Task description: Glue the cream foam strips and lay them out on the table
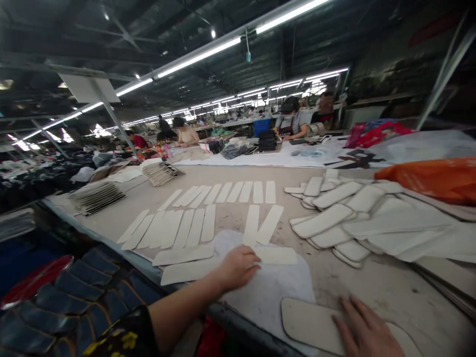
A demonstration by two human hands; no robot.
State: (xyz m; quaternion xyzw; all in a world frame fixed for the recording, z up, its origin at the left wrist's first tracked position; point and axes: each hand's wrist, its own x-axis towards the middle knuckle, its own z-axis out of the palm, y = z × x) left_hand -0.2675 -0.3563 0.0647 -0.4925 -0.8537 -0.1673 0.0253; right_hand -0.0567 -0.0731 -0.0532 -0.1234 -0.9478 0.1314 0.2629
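Note:
My left hand (240, 267) is closed at the left end of a cream rectangular strip (278, 256), fingertips pinched together over the white sheet (293, 280). Fingers spread, my right hand (366, 329) rests on a pale panel with rounded corners (308, 322) near the table's front edge; part of that panel is hidden under the hand. Two more strips (252, 223) lie just beyond my left hand. Others, such as a long strip (184, 271), lie to its left, partly behind my forearm.
Rows of cream strips (208, 223) cover the table's middle. A loose heap of rounded panels (327, 220) lies right, by an orange bag (427, 178). Stacks (98, 198) stand at the left. Dark blue pieces (82, 292) sit below the table edge. A co-worker (292, 121) works beyond.

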